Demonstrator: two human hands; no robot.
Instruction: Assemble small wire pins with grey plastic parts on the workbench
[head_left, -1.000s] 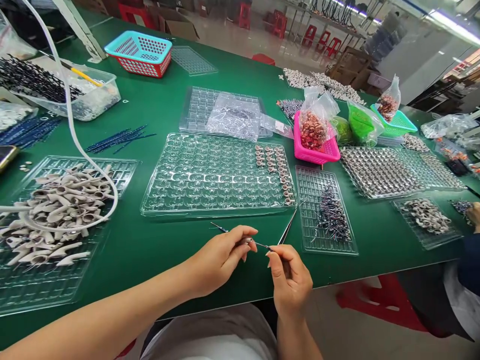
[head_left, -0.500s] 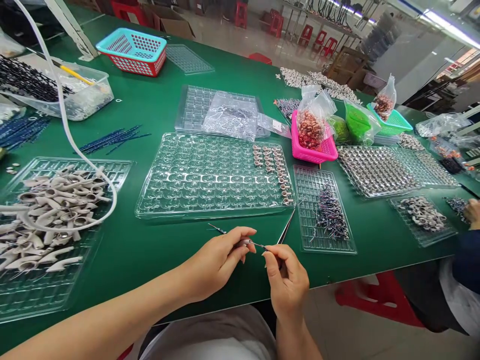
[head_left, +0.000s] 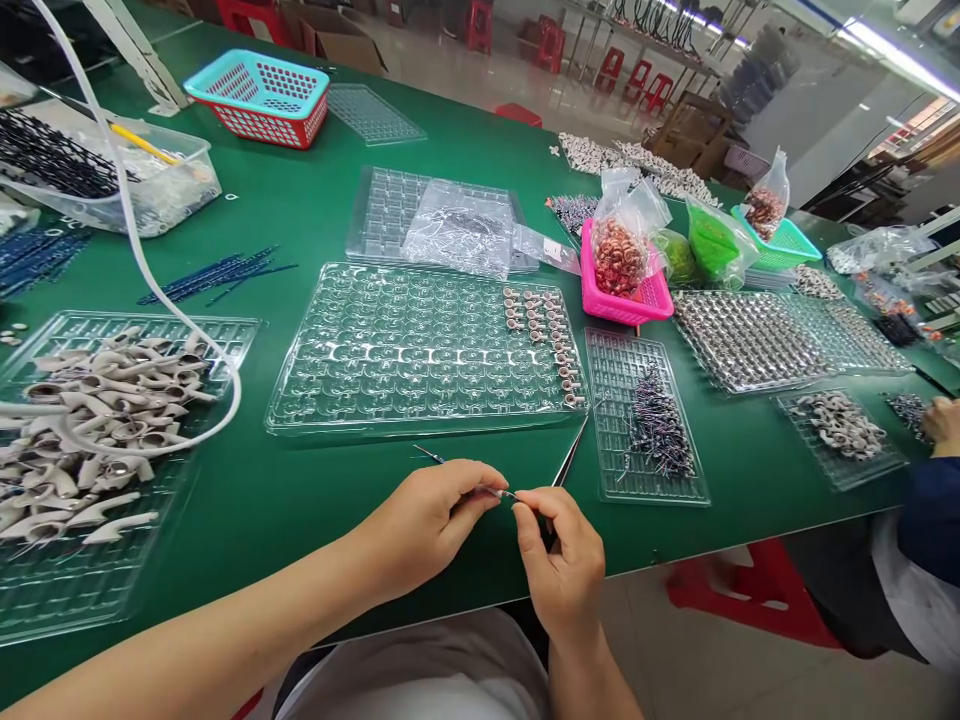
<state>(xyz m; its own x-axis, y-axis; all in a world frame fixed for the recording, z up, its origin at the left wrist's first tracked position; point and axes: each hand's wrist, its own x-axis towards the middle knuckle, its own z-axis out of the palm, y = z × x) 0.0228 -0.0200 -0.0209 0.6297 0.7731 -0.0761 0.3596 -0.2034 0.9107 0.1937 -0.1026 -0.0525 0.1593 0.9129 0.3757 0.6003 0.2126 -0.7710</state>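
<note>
My left hand [head_left: 435, 520] is closed around a small beige plastic shell, mostly hidden by the fingers, with its pale end [head_left: 492, 491] showing at the fingertips. My right hand [head_left: 562, 555] pinches a thin dark wired part [head_left: 511, 495] whose tip meets the shell's end. Dark tweezers [head_left: 571, 452] stick out past the right fingers, apparently tucked in that hand. Beyond both hands is a clear blister tray [head_left: 420, 350] with beige shells [head_left: 564, 345] in its right-hand pockets. A thin blue-black wired piece [head_left: 429, 455] lies near my left knuckles.
Left, a tray [head_left: 157, 560] holds heaped beige shells [head_left: 112, 430] under a white tube [head_left: 127, 220]. Right, a small tray [head_left: 600, 400] carries dark wired parts [head_left: 658, 430]. A pink basket [head_left: 630, 305] contains bagged copper-coloured parts. A co-worker's hand [head_left: 941, 425] is at the far right.
My right hand has shifted slightly left, closer to my left hand, and the gap between the fingertips has narrowed. The view has shifted slightly.
</note>
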